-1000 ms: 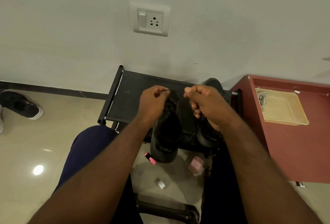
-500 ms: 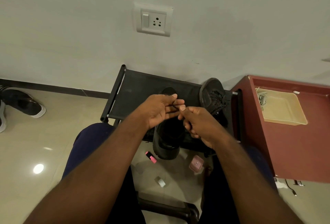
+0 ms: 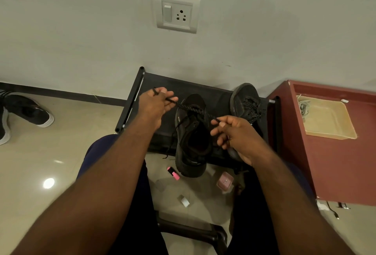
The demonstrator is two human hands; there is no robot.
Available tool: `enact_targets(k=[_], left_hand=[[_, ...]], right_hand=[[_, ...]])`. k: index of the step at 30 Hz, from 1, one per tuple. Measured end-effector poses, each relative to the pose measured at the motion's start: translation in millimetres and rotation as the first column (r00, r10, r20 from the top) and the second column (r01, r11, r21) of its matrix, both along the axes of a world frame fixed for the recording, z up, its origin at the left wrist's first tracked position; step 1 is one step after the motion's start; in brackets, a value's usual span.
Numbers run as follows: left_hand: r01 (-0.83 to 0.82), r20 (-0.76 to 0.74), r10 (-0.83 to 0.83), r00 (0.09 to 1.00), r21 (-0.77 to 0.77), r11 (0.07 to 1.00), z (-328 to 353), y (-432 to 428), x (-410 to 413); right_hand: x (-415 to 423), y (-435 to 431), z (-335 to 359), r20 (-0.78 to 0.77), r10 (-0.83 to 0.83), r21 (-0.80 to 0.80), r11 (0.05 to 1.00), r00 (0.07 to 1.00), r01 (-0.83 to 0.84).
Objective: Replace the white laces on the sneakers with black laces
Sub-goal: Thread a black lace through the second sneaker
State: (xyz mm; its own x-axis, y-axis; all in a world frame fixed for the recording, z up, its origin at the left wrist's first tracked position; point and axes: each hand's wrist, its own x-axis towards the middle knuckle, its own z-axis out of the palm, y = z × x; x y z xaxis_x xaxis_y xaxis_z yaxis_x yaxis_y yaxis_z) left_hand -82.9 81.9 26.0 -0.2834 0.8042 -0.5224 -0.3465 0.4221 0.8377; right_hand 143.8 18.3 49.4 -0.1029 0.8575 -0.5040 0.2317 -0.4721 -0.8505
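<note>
You stretch a black lace (image 3: pixel 193 110) taut across the near black sneaker (image 3: pixel 190 147), which sits on the low black bench (image 3: pixel 160 84) with its toe towards the wall and its heel jutting past the near edge. Small pale lettering on the sneaker's left side is too fine to read.

Your left hand (image 3: pixel 154 105), reaching far and left, pinches one end of the lace between thumb and fingers, and a short tip pokes out beyond the knuckles. Your right hand (image 3: pixel 234 135), nearer and to the right, pinches the other end between thumb and forefinger, its remaining fingers curled under. Looser lace strands trail down the sneaker's left side.

A second black sneaker (image 3: pixel 245 102), laced in black, stands at the bench's far right end beside a red cabinet (image 3: pixel 335 169) carrying a beige tray (image 3: pixel 330 135). A pink highlighter (image 3: pixel 173 173) lies on the floor just below the heel.
</note>
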Motion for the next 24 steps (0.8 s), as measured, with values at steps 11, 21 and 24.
enact_targets(k=[11, 21, 24], left_hand=[[0.417, 0.155, -0.405, 0.901, -0.056, 0.907, 11, -30, 35], [0.196, -0.179, -0.198, 0.964, -0.029, 0.980, -17, -19, 23], [0.214, -0.213, -0.223, 0.951, -0.065, 0.975, -28, -21, 27]], right_hand=[[-65, 21, -3, 0.129, -0.117, 0.246, 0.966, 0.985, 0.083], [-65, -5, -27, 0.507, -0.103, 0.199, 0.980, 0.856, 0.000], [-76, -7, -26, 0.520, -0.047, 0.154, 0.987, 0.853, -0.039]])
